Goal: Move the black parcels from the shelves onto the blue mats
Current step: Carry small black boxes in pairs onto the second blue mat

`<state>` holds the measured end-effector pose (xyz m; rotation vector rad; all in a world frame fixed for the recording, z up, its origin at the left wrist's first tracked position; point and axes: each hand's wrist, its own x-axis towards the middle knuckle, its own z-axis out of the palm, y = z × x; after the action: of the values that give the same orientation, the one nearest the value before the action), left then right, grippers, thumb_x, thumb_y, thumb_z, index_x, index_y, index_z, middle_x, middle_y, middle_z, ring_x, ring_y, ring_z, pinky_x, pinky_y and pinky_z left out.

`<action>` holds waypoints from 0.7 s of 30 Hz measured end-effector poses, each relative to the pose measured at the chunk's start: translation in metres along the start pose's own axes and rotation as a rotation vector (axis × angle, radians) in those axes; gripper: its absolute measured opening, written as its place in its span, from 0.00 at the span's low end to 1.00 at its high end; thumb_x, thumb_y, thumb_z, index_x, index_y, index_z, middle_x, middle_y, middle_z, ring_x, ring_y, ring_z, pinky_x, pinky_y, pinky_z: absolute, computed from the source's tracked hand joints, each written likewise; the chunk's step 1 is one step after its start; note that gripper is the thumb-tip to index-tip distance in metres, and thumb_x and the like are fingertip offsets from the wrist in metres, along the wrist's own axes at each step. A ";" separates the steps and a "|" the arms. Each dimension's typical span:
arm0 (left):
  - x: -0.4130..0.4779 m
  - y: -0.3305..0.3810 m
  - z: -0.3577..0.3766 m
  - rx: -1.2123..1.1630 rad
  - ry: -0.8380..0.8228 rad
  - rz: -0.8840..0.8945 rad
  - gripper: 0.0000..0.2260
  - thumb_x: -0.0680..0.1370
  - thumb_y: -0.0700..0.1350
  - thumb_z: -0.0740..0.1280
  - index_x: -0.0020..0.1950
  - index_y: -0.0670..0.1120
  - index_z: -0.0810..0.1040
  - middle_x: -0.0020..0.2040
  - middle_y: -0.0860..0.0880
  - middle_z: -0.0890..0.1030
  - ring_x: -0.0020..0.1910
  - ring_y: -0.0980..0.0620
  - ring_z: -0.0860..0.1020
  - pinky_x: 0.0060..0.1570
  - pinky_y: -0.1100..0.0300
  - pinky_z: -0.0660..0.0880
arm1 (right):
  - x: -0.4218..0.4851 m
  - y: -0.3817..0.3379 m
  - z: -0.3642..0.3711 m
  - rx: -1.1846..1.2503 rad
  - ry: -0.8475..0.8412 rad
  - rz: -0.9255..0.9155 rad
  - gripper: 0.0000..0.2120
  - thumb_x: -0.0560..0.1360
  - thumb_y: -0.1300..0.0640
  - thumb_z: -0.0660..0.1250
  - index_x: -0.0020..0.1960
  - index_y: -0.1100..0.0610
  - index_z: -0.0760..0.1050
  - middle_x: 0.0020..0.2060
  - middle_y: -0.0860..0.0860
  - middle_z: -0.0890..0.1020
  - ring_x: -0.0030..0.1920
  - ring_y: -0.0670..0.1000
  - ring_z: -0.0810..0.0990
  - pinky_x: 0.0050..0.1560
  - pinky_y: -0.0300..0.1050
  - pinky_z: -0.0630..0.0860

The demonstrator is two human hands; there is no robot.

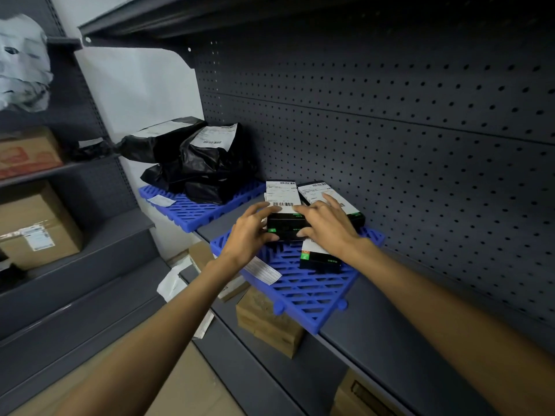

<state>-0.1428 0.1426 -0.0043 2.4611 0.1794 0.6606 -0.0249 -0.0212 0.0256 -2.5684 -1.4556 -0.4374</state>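
Note:
Two blue slatted mats lie on the dark shelf. The near mat (303, 292) carries three black boxes with white shipping labels. My left hand (249, 232) and my right hand (326, 225) both grip the front-left box (283, 205), fingers curled over its top and near face. A second box (324, 192) lies beside it against the pegboard. A third box (319, 259) sits in front, partly under my right wrist. The far mat (186, 210) holds a pile of black plastic-bag parcels (204, 163) with labels.
A perforated dark back panel (390, 139) runs behind the shelf. Cardboard boxes (267, 322) and loose papers lie on the lower shelf below the near mat. The left shelving unit holds brown cartons (36, 226) and a grey bag (24, 64).

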 end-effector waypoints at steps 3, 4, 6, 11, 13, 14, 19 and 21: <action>0.002 -0.011 -0.008 -0.084 -0.018 0.022 0.26 0.73 0.35 0.73 0.71 0.46 0.74 0.70 0.46 0.68 0.68 0.48 0.72 0.65 0.54 0.74 | 0.002 -0.012 0.003 -0.013 0.031 0.061 0.29 0.75 0.48 0.70 0.74 0.52 0.67 0.52 0.55 0.83 0.62 0.51 0.76 0.77 0.48 0.51; 0.004 -0.015 -0.010 -0.097 -0.020 0.033 0.26 0.73 0.35 0.74 0.70 0.46 0.74 0.70 0.47 0.69 0.68 0.49 0.71 0.65 0.54 0.74 | 0.003 -0.015 0.004 -0.018 0.046 0.081 0.29 0.75 0.49 0.70 0.73 0.52 0.68 0.51 0.54 0.83 0.61 0.51 0.77 0.77 0.48 0.53; 0.009 -0.022 -0.015 -0.109 -0.024 0.060 0.26 0.73 0.36 0.74 0.70 0.46 0.74 0.69 0.46 0.70 0.69 0.49 0.71 0.65 0.53 0.74 | 0.006 -0.022 0.006 -0.025 0.064 0.124 0.28 0.75 0.49 0.70 0.73 0.52 0.68 0.50 0.53 0.84 0.59 0.51 0.79 0.76 0.48 0.55; 0.017 -0.044 -0.023 -0.152 -0.099 0.100 0.27 0.73 0.35 0.73 0.71 0.46 0.74 0.70 0.46 0.69 0.70 0.48 0.70 0.65 0.49 0.73 | 0.012 -0.046 0.011 -0.034 0.048 0.243 0.27 0.76 0.49 0.70 0.73 0.51 0.69 0.46 0.51 0.85 0.56 0.51 0.80 0.74 0.45 0.58; 0.020 -0.053 -0.025 -0.172 -0.125 0.122 0.27 0.73 0.35 0.73 0.71 0.47 0.74 0.70 0.46 0.69 0.70 0.48 0.70 0.65 0.49 0.73 | 0.013 -0.055 0.013 -0.036 0.054 0.278 0.27 0.76 0.49 0.70 0.72 0.52 0.69 0.45 0.51 0.85 0.55 0.51 0.80 0.72 0.45 0.61; 0.022 -0.057 -0.027 -0.176 -0.134 0.139 0.27 0.73 0.35 0.73 0.71 0.47 0.74 0.70 0.46 0.69 0.70 0.49 0.70 0.65 0.49 0.73 | 0.013 -0.059 0.014 -0.038 0.062 0.290 0.27 0.75 0.50 0.70 0.72 0.53 0.69 0.45 0.51 0.85 0.54 0.52 0.80 0.71 0.46 0.63; 0.037 -0.077 -0.030 -0.257 -0.224 0.196 0.27 0.73 0.34 0.73 0.71 0.48 0.74 0.70 0.47 0.69 0.69 0.50 0.71 0.66 0.50 0.73 | 0.013 -0.076 0.017 -0.065 0.099 0.396 0.25 0.75 0.50 0.71 0.70 0.52 0.71 0.45 0.52 0.86 0.54 0.54 0.81 0.66 0.46 0.68; 0.044 -0.083 -0.030 -0.278 -0.268 0.221 0.28 0.73 0.33 0.73 0.71 0.47 0.74 0.70 0.48 0.68 0.69 0.49 0.71 0.66 0.48 0.72 | 0.013 -0.082 0.019 -0.091 0.113 0.440 0.26 0.76 0.49 0.70 0.72 0.51 0.70 0.45 0.51 0.86 0.52 0.53 0.81 0.64 0.45 0.68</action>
<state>-0.1173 0.2380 -0.0118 2.2855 -0.2747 0.4056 -0.0857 0.0373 0.0117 -2.7736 -0.8147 -0.5780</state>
